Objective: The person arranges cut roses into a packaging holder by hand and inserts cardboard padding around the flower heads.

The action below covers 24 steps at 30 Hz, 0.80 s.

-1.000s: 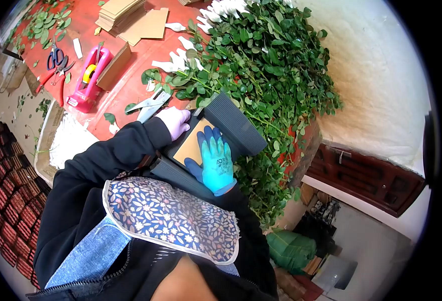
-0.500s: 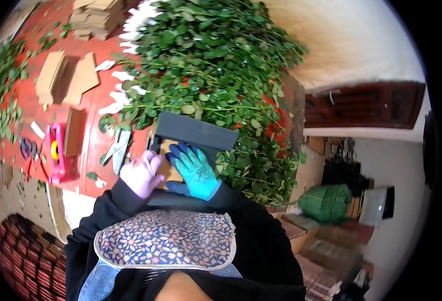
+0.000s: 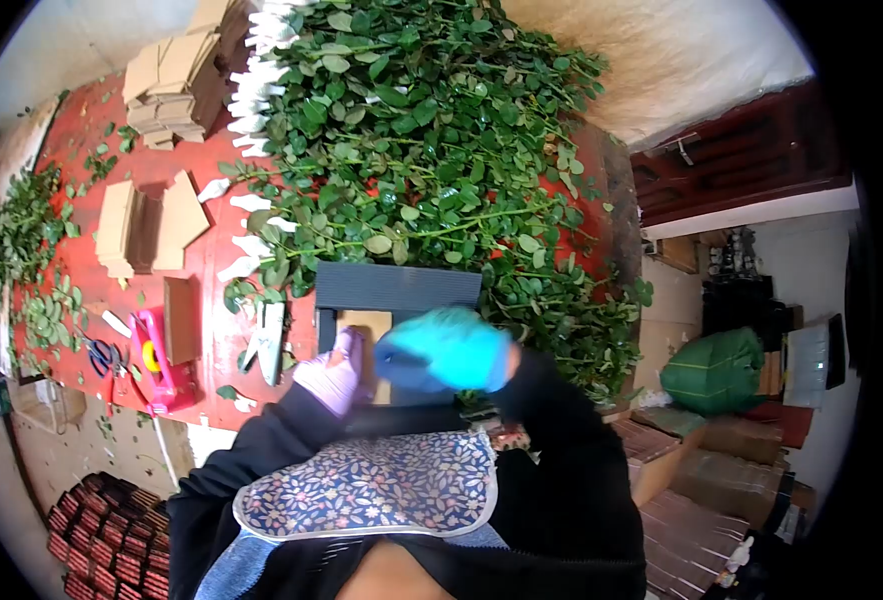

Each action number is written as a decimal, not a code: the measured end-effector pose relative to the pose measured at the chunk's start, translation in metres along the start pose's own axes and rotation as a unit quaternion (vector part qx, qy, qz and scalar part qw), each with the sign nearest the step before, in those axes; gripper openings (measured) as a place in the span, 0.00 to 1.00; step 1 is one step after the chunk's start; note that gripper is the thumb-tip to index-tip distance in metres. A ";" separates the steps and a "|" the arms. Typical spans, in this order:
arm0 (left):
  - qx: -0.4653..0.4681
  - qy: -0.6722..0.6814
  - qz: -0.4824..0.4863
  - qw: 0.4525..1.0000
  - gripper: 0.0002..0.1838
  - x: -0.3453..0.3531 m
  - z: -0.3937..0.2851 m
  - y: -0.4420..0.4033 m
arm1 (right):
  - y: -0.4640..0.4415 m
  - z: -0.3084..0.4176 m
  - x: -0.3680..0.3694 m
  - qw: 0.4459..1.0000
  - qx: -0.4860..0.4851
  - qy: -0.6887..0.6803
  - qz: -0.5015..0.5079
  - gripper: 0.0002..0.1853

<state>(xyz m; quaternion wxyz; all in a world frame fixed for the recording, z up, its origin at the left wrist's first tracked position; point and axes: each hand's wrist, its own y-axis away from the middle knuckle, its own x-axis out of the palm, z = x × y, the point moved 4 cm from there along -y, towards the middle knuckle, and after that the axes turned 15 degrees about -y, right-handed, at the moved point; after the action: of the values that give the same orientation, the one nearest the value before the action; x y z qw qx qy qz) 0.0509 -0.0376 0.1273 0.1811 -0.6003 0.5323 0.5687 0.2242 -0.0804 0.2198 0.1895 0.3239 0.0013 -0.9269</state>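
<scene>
My left hand [image 3: 329, 382], in a lilac glove, is closed at the left edge of a piece of tan cardboard [image 3: 366, 322]. The cardboard lies in a dark grey tray-like device with a ribbed top [image 3: 398, 287], right in front of my body. Above the device's right side is my right hand [image 3: 446, 350], in a teal and navy glove. It is smeared by motion, and its fingers cannot be made out. The hands partly cover the cardboard and the device's near part.
Leafy stems [image 3: 411, 130] with white-wrapped heads [image 3: 251, 110] cover the red table [image 3: 216, 330]. Left lie grey-handled shears [image 3: 266, 342], a pink tape dispenser [image 3: 164, 370], scissors [image 3: 103, 358], folded cardboard [image 3: 118, 228] and a cardboard stack [image 3: 169, 95]. A green sack [image 3: 713, 370] stands right.
My right hand has lifted from lying flat on the cardboard and shifted right, now blurred. My left hand stays at the cardboard's left edge. The view has shifted and turned.
</scene>
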 end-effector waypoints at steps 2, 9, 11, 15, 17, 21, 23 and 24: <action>-0.010 -0.015 -0.009 1.000 0.49 0.000 -0.003 0.005 | -0.010 0.004 -0.045 0.989 -0.053 0.057 -0.125 0.23; 0.008 -0.013 -0.027 1.000 0.48 -0.018 -0.013 0.013 | -0.037 -0.180 -0.051 0.941 0.136 0.311 0.006 0.28; 0.003 -0.008 -0.034 0.999 0.48 -0.014 -0.011 0.012 | -0.033 -0.175 -0.054 0.930 0.168 0.321 0.056 0.21; -0.012 0.014 -0.014 1.000 0.48 -0.018 -0.013 0.013 | -0.029 -0.167 -0.074 0.947 0.137 0.289 -0.022 0.14; -0.016 -0.009 -0.005 1.000 0.47 -0.017 -0.014 0.014 | -0.029 -0.162 -0.082 0.944 0.140 0.288 -0.075 0.09; -0.028 -0.051 -0.012 0.998 0.49 0.003 -0.010 0.015 | -0.016 -0.220 -0.062 0.952 0.185 0.224 0.100 0.17; -0.057 -0.016 0.003 0.998 0.49 0.008 -0.009 0.015 | -0.050 -0.146 -0.106 0.892 0.272 0.289 0.219 0.34; -0.066 -0.010 0.011 0.998 0.49 0.011 -0.008 0.015 | -0.065 -0.111 -0.131 0.925 0.242 0.260 0.131 0.34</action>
<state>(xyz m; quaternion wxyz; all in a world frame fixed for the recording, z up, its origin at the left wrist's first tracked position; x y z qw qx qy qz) 0.0401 -0.0543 0.1255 0.1400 -0.5990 0.4982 0.6111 0.3620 0.0396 0.2026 0.2185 0.5869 -0.2164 -0.7490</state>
